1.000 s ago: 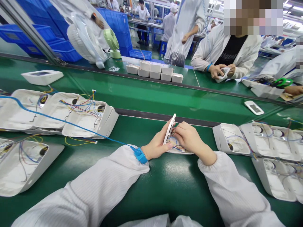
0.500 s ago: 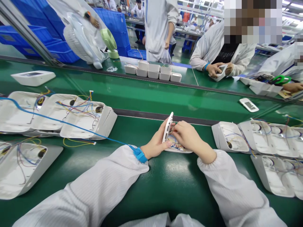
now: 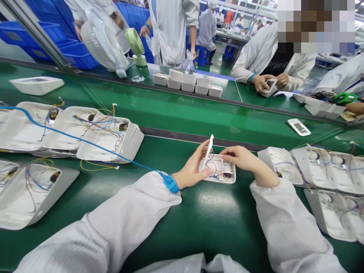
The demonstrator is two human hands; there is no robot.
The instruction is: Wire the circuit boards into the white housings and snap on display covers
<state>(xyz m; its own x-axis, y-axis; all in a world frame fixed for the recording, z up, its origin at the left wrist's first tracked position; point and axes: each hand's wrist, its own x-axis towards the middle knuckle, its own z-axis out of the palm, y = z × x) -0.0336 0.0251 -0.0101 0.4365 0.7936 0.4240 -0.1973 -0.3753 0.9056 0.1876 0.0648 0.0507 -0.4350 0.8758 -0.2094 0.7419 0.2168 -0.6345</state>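
L hand [image 3: 193, 168] holds wht panel [image 3: 207, 154], R hand [image 3: 241, 157] by open case [image 3: 234, 171], can't tell its grip

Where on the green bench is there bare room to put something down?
Bare bench shows between the left sleeve and right sleeve, nearer than the open case; also between the left housings, dark rail, blue cord and left hand. It is crowded at left, where those housings stand packed, and at right, among the right housings.
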